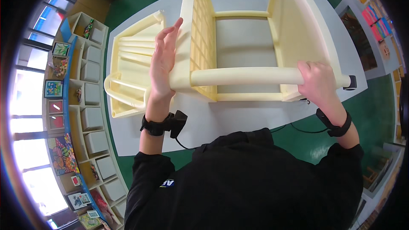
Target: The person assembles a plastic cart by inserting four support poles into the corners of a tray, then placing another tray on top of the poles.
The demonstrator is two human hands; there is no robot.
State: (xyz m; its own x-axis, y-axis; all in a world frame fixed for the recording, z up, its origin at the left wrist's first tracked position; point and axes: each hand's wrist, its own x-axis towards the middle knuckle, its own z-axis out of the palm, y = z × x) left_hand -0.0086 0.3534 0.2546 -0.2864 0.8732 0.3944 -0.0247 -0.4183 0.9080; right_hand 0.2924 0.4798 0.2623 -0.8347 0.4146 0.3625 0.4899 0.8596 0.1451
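A cream plastic trolley frame lies on its side on the white table point(140, 140), its tiers joined by round posts. My right hand point(317, 81) is wrapped round the near post point(247, 76) by its right end, next to a black caster point(350, 83). At the other end, my left hand point(163, 61) rests with its palm along the outer side of the lattice tier point(200, 38), fingers stretched upward. The solid tier point(298, 25) stands upright behind my right hand. How firmly the near post sits in the lattice tier I cannot tell.
Left of the frame lies another cream plastic tier point(128, 59) with ribs and a loop handle. White cubby shelves point(85, 115) with bins and framed pictures run along the left. A black cable point(309, 131) hangs near my right wrist. The floor point(315, 149) is green.
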